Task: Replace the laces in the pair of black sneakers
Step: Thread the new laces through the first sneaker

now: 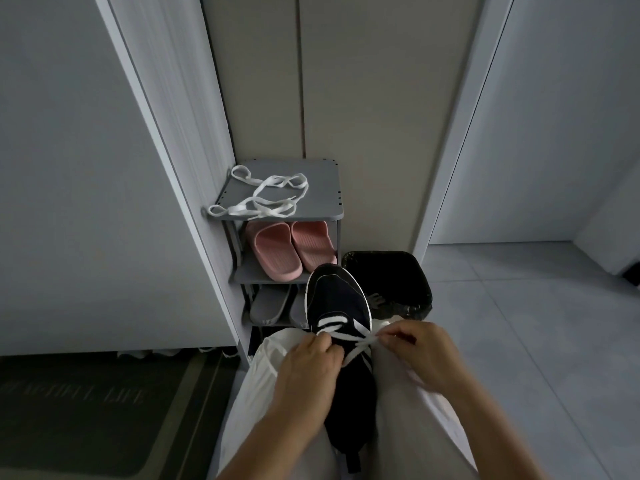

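A black sneaker [337, 303] with a white sole edge lies between my knees, toe pointing away from me. A white lace [334, 323] crosses its lower eyelets. My left hand [308, 362] pinches the lace at the shoe's left side. On the right side my right hand [415, 348] pinches the other lace end [375, 339]. Loose white laces [266, 195] lie tangled on the top shelf of the grey shoe rack [325, 188]. The second sneaker is not visible.
Pink slippers [291, 247] sit on the rack's second shelf, grey slippers [273, 304] below. A black-lined bin [391, 271] stands right of the rack. A dark doormat [79, 410] lies at the lower left. Grey tiled floor [536, 323] stretches to the right.
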